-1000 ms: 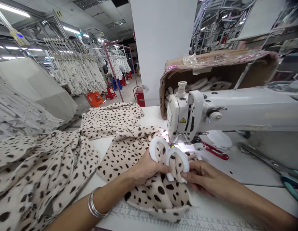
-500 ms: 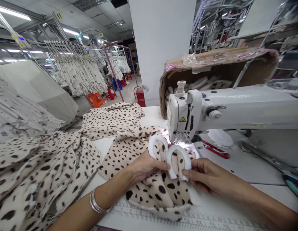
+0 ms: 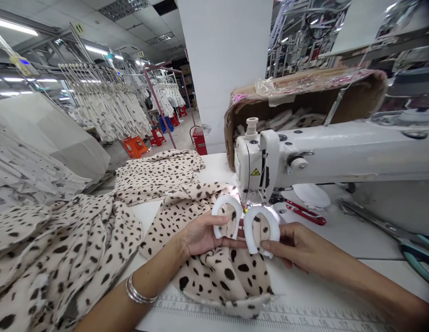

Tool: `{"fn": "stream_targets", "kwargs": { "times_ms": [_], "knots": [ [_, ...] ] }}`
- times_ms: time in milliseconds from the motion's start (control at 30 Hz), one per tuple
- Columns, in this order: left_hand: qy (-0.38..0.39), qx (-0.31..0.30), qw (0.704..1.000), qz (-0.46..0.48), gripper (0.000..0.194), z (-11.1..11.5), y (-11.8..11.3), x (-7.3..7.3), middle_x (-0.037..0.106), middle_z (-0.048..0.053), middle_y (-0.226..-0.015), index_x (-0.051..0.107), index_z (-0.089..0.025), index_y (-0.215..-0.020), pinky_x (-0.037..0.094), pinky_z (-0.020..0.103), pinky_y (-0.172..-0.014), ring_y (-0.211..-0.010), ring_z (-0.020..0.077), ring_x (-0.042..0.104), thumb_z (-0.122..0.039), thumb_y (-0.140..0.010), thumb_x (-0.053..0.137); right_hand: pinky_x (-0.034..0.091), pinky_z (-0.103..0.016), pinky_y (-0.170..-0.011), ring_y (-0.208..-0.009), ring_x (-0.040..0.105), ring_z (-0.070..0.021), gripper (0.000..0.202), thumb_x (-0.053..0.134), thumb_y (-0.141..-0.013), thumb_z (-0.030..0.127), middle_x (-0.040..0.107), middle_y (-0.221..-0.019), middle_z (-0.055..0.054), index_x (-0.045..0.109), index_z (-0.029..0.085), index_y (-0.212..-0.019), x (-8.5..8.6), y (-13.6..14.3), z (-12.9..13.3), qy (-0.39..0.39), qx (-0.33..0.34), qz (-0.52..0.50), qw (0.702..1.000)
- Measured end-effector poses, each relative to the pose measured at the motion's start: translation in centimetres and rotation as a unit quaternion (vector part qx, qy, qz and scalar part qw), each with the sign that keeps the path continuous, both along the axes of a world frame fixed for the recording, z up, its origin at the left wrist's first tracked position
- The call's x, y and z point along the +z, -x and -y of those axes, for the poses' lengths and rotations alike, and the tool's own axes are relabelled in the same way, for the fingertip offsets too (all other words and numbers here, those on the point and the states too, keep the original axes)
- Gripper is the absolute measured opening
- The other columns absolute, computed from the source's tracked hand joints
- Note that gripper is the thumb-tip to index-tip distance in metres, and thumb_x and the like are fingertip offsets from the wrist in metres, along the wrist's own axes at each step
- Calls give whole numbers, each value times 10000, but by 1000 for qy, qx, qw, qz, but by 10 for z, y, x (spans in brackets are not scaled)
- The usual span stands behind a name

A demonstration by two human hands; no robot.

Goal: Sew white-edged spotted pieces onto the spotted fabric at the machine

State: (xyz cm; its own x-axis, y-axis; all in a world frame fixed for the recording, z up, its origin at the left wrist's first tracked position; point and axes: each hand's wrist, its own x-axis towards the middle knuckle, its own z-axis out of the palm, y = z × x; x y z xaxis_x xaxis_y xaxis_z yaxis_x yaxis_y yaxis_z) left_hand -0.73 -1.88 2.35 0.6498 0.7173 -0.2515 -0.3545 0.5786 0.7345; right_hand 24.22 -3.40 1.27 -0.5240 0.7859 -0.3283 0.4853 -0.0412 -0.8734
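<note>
My left hand (image 3: 199, 234) has its thumb over a spotted, ear-shaped fabric piece (image 3: 229, 218) with a thick white curved edge, its fingers reaching under it. Between the thumb and fingers of my right hand (image 3: 298, 245) is a matching ear-shaped piece (image 3: 261, 227), upright with its rounded end up. A small gap parts the two pieces. Below them a cream panel with dark spots (image 3: 231, 276) lies on the table. Just behind stands the white sewing machine (image 3: 258, 161), its needle area lit and partly hidden by the pieces.
Spotted fabric piles (image 3: 69, 249) cover the left side. Red-handled snips (image 3: 306, 213) and large scissors (image 3: 390, 230) lie to the right. Behind the machine is a cardboard box (image 3: 231, 120) holding more pieces. A ruler scale (image 3: 287, 318) runs along the front edge.
My hands have drawn slightly apart, widening the gap between the ear pieces. My left thumb has moved up onto its piece and the fingers now extend beneath. The view has shifted slightly.
</note>
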Motion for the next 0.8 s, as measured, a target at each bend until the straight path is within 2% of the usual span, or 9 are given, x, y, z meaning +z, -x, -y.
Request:
{"fn": "stream_targets", "kwargs": {
  "times_ms": [100, 200, 367, 467, 533, 633, 800],
  "knots": [
    [27, 2, 1000, -9, 506, -1, -2, -2, 718, 192, -1084, 621, -66, -1201, 451, 558, -1016, -1068, 327, 674, -474, -902, 629, 303, -247, -421, -442, 407, -101, 468, 568, -851, 625, 533, -565, 0, 661, 168, -818, 0, 2, -1, -10, -2, 7, 1000],
    [42, -7, 999, -14, 577, -2, -4, -2, 714, 194, -1111, 606, -62, -1246, 442, 545, -1037, -1086, 318, 671, -548, -943, 536, 364, -249, -472, -516, 495, -124, 385, 560, -868, 539, 569, -624, -14, 647, 175, -781, 0, 5, -1, -37, -12, 20, 999],
    [59, 5, 997, -47, 531, -2, -7, 2, 699, 222, -1166, 637, -24, -1193, 496, 479, -1021, -1109, 306, 671, -490, -983, 495, 351, -266, -496, -545, 530, -151, 295, 580, -837, 395, 548, -569, 1, 532, 207, -614, 3, 2, -6, -118, -84, 119, 982],
    [46, 13, 995, -88, 409, -1, -9, 6, 650, 245, -1258, 632, -17, -1201, 507, 447, -1029, -1184, 322, 632, -352, -981, 550, 395, -285, -567, -619, 549, -165, 380, 584, -868, 460, 563, -616, -4, 501, 210, -595, 9, -9, -14, -170, -162, 216, 948],
    [34, 22, 993, -108, 348, 0, -10, 8, 639, 248, -1275, 630, -26, -1204, 503, 463, -1041, -1203, 337, 619, -270, -957, 596, 458, -311, -670, -692, 577, -161, 400, 542, -924, 518, 599, -708, -5, 567, 194, -691, 14, -20, -22, -183, -209, 276, 920],
    [21, 27, 993, -114, 326, 2, -11, 9, 647, 251, -1260, 634, -32, -1182, 502, 489, -1047, -1191, 352, 624, -233, -925, 645, 504, -363, -781, -811, 616, -159, 351, 543, -954, 506, 645, -896, -23, 631, 170, -905, 21, -44, -32, -191, -248, 328, 891],
    [5, 28, 992, -126, 281, 4, -11, 9, 670, 243, -1224, 651, -33, -1121, 541, 481, -1003, -1116, 342, 670, -200, -898, 678, 537, -366, -792, -870, 641, -172, 305, 556, -967, 452, 658, -1017, -38, 638, 177, -1070, 28, -83, -53, -249, -255, 305, 883]
  ]
}}
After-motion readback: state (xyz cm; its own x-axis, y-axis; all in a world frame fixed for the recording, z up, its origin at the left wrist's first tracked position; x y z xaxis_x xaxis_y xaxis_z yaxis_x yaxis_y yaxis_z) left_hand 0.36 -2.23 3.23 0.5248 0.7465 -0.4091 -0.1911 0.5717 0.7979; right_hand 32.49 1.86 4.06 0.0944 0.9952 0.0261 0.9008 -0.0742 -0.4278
